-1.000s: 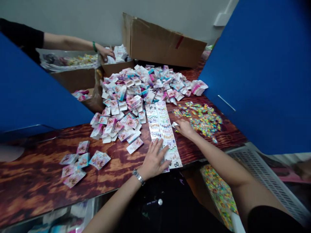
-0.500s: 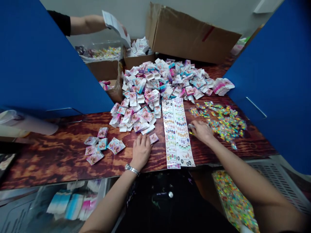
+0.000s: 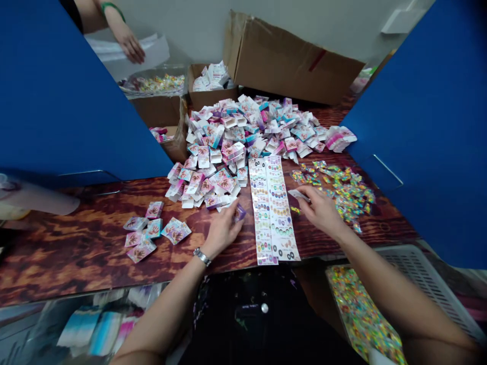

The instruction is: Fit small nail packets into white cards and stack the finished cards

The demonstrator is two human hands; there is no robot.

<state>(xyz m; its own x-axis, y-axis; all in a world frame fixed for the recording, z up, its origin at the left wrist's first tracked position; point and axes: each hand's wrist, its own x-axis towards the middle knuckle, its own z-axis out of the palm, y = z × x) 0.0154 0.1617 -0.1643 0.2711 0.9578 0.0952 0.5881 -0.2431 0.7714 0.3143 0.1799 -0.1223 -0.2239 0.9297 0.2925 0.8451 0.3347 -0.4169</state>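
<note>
My left hand (image 3: 220, 229), with a metal watch on the wrist, is closed around a small pink and white box (image 3: 239, 212) at the near edge of a big heap of such boxes (image 3: 243, 139). My right hand (image 3: 318, 208) pinches a small clear packet (image 3: 298, 194) just right of two long strips of nail stickers (image 3: 272, 205) lying on the wooden table (image 3: 87, 253). A pile of colourful packets (image 3: 340, 185) lies beyond my right hand.
A few finished boxes (image 3: 152, 230) lie at the left. Blue dividers (image 3: 57, 101) stand on both sides. Cardboard boxes (image 3: 281, 56) stand behind the heap. Another person's hand (image 3: 129, 43) holds white sheets at the far left. A tray of colourful packets (image 3: 361, 314) sits near my right arm.
My left hand left the sticker strips, moved to the heap's edge and closed on a box. My right hand lifted a clear packet. The other person's hand raised sheets.
</note>
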